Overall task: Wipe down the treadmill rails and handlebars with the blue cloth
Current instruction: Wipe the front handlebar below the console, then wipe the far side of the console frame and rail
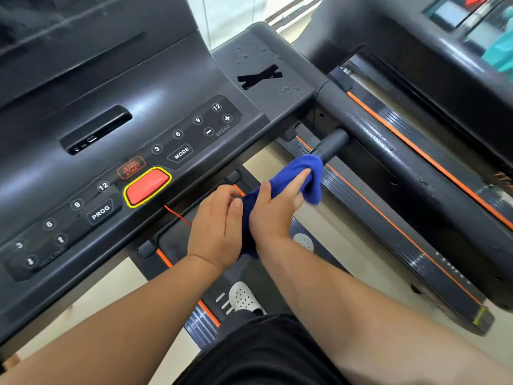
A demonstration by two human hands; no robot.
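The blue cloth (pixel 288 182) is wrapped around a short dark inner handlebar (pixel 334 144) that sticks out below the console. My right hand (pixel 274 215) grips the cloth around the bar, index finger stretched along it. Just to its left, my left hand (pixel 219 223) pinches the cloth's lower end with curled fingers. The thick right handrail (pixel 394 159) runs down to the right, wet with droplets. The bar under the cloth is hidden.
The console panel (pixel 116 173) with a red stop button (pixel 147 186) and speed keys lies at left. A red safety cord (pixel 177 215) hangs below it. An orange-striped side rail (pixel 388 226) runs below, and my white shoe (pixel 244 298) rests on the deck. A second treadmill (pixel 449 59) stands at right.
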